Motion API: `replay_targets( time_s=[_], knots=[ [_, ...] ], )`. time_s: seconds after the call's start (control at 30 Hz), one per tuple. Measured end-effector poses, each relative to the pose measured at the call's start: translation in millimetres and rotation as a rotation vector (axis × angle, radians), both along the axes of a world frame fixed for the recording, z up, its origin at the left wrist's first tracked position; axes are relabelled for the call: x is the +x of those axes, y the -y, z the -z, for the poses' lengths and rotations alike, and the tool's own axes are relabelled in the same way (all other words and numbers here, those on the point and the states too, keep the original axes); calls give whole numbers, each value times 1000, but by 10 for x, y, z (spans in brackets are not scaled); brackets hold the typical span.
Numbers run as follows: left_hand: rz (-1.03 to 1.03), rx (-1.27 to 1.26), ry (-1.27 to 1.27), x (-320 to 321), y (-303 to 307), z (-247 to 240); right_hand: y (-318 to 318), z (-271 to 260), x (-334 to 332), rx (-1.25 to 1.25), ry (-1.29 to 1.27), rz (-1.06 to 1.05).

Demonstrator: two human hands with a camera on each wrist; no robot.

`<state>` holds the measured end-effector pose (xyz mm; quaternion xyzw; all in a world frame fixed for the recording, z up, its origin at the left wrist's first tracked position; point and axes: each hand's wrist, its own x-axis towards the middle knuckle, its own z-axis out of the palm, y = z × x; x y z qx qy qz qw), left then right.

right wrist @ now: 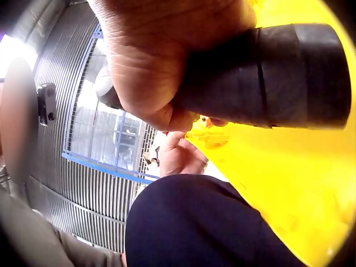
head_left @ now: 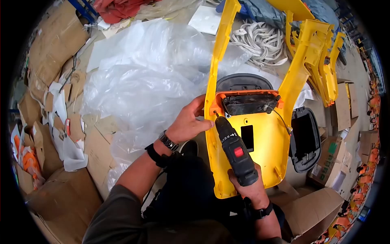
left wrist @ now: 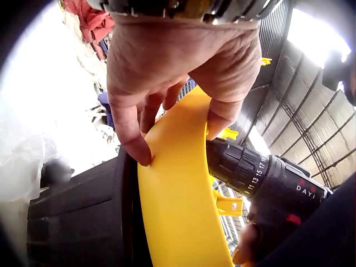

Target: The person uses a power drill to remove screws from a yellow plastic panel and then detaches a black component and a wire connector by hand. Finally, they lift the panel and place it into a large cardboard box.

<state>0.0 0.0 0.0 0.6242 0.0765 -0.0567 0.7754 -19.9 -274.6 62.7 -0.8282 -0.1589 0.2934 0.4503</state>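
My right hand point(head_left: 252, 186) grips a black cordless drill point(head_left: 232, 144) with a red mark on its body. The drill points away from me, its tip at the left end of an orange frame point(head_left: 219, 101) on a large yellow plastic cover point(head_left: 266, 152). A black part point(head_left: 248, 104) sits in that frame, with a thin cable point(head_left: 279, 115) running from it. My left hand point(head_left: 187, 122) holds the cover's left edge, thumb inside, fingers outside, as the left wrist view point(left wrist: 172, 150) shows. From the right wrist view, the right hand's fingers around the drill handle point(right wrist: 267, 78) are largely hidden.
Clear plastic sheeting point(head_left: 150, 81) spreads over the floor to the left, beside cardboard point(head_left: 65, 191). Black oval-cornered frames point(head_left: 304, 140) lie right of and behind the cover. More yellow parts point(head_left: 325, 69) and a heap of white straps point(head_left: 260, 42) are at the back right.
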Motion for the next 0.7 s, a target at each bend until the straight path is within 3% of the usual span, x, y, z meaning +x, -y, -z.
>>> replay_targets(
  time_s=[0.47, 0.7],
  knots=[
    [-6, 60, 32, 21, -27, 18, -59, 60, 19, 41, 67, 63],
    [-25, 10, 11, 8, 6, -27, -85, -143, 121, -70, 181, -42]
  ],
)
